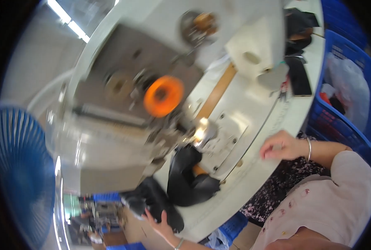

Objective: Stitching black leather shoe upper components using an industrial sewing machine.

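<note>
Sewing machine [123,54] looms above black curved pieces [157,196], one apparently steadied by the left hand [162,229], grip splayed wide; whether the curled right hand [284,146] holds anything, I cannot tell.

Black pieces [181,179], white worktable [245,183], orange disc [176,93]
The sewing machine [114,62] is grey and off-white, the fan [25,166] and basket [339,130] blue, the strip [216,92] tan; pink motifs dot the pale shirt [308,206], pale flowers the dark fabric [270,198].
</note>
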`<state>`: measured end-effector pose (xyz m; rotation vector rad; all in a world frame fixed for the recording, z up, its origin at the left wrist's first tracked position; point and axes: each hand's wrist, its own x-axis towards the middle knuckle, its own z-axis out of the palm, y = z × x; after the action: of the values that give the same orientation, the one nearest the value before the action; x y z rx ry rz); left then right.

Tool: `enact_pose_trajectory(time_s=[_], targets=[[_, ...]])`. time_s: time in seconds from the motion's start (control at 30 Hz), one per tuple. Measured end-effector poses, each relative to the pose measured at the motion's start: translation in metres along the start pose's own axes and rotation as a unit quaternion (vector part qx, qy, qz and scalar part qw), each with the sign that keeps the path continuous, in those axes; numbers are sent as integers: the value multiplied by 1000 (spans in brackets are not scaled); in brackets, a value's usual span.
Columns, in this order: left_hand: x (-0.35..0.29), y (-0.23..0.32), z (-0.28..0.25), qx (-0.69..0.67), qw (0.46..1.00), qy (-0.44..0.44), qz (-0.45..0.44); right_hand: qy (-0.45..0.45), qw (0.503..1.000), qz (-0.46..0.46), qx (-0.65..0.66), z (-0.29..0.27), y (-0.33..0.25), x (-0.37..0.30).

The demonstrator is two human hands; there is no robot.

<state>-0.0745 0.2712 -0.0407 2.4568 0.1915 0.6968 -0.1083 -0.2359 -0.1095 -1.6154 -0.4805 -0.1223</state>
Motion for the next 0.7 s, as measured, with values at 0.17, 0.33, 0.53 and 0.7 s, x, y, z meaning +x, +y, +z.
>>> enact_pose_trajectory(time_s=[0.17,0.33,0.53,0.7], targets=[[3,16,1,51,998,-25,-1,422,826,-59,-370,-137,-1,-16],[-2,65,8,221,972,44,61,511,623,55,-590,-293,41,-38],[-16,114,22,119,981,4,152,626,566,300,-445,-375,53,-13],[-15,118,28,86,981,-56,162,557,556,252,-563,-403,61,-37]])
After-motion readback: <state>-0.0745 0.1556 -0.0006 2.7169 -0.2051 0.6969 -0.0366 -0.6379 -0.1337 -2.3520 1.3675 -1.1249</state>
